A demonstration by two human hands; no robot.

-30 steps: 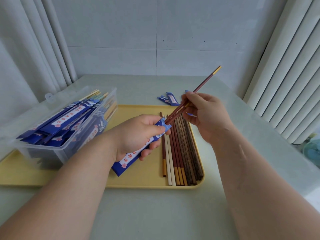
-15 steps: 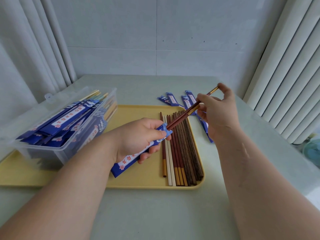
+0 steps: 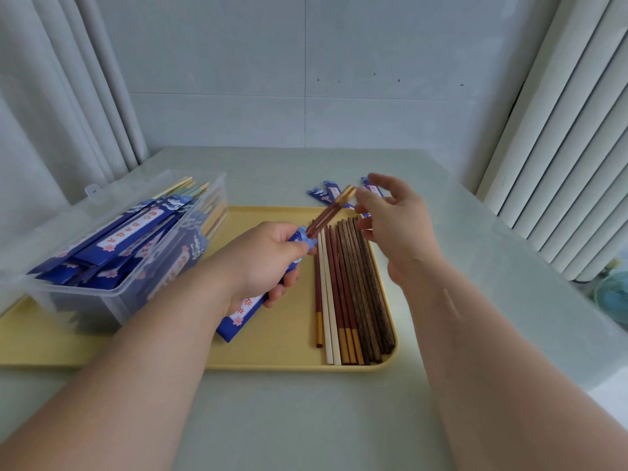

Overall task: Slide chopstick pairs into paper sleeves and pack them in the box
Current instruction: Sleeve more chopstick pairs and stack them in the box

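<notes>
Head view, centre frame: the left hand (image 3: 266,263) is clenched round a blue printed paper sleeve (image 3: 238,319), from whose mouth a reddish-brown gold-tipped chopstick pair (image 3: 328,215) juts toward the upper right, only partly inserted. The right hand (image 3: 397,229) hangs released, fingers spread, just beside the gold tips; whether a fingertip touches them I cannot tell. Loose wooden chopsticks (image 3: 353,294) lie in a row on the flat yellow tray (image 3: 289,355), and the clear plastic box (image 3: 85,300) of sleeved pairs sits at the left. The two sticks splay apart at the top, so an uneven push could drive one deeper than the other or tear the thin paper; tilting the sleeve might let them slide out.
</notes>
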